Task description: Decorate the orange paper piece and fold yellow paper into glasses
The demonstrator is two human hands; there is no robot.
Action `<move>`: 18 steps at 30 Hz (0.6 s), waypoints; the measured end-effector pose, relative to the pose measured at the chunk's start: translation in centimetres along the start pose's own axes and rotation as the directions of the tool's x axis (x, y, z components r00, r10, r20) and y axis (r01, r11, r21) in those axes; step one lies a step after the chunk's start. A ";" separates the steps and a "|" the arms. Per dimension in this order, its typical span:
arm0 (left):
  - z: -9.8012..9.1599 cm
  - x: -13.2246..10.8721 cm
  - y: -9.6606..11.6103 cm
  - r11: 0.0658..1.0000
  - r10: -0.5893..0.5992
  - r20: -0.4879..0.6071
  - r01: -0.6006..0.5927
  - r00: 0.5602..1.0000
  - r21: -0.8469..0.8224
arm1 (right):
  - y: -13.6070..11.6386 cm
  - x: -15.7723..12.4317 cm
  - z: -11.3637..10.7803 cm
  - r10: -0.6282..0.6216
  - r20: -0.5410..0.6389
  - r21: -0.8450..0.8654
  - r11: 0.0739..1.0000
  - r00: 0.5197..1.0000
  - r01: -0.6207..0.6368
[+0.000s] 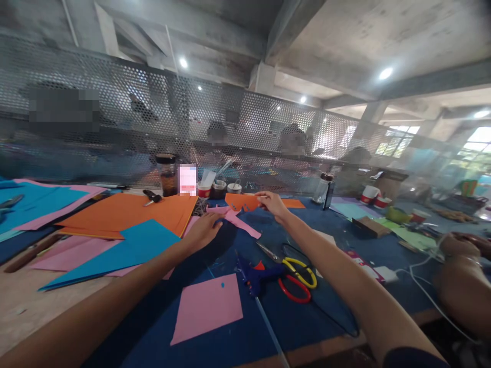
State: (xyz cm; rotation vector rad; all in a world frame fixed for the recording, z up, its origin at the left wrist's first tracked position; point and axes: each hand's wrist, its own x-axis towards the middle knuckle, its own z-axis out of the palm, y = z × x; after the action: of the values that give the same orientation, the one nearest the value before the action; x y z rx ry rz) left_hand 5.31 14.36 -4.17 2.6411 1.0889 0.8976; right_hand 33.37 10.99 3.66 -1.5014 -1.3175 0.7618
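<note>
My right hand point(273, 204) pinches the right end of a cut orange paper piece point(241, 201), holding it above the far part of the blue table. Small blue specks show along the piece's lower edge. Palm down, my left hand point(203, 230) has its fingers stretched out beside a torn pink paper scrap point(240, 225); whether they touch it is unclear. Nearer to me lie a blue glue gun point(257, 278) with a clear glue stick point(268, 322) in it, scissors point(295, 276) with yellow and red handles, and a pink paper square point(209, 309).
Orange sheets point(130, 214) and folded blue paper point(126, 255) lie on the left. Paper cups point(206, 190) and a dark-lidded jar point(167, 176) stand at the back by a perforated metal screen point(245, 117). Another person's hands point(460, 245) are at the right, near a white cable point(418, 281).
</note>
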 end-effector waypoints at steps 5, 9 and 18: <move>1.0 1.1 -0.2 0.991 0.097 0.011 -0.098 0.995 0.086 | -0.7 1.1 0.8 0.014 0.003 -0.017 1.000 1.000 -0.014; 2.0 1.9 -0.1 0.982 0.103 0.035 -0.107 0.994 0.157 | -0.7 1.5 1.2 0.034 0.009 -0.022 0.999 0.999 -0.034; 2.7 1.9 0.7 0.967 0.081 0.062 -0.093 0.995 0.237 | 0.0 2.0 1.1 0.088 0.000 0.008 0.996 0.996 -0.088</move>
State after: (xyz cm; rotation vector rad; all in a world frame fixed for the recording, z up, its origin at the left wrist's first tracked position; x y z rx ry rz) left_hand 8.32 15.43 -5.21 2.9105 1.1423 0.7500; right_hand 32.82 13.22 3.51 -1.5616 -1.2529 0.8217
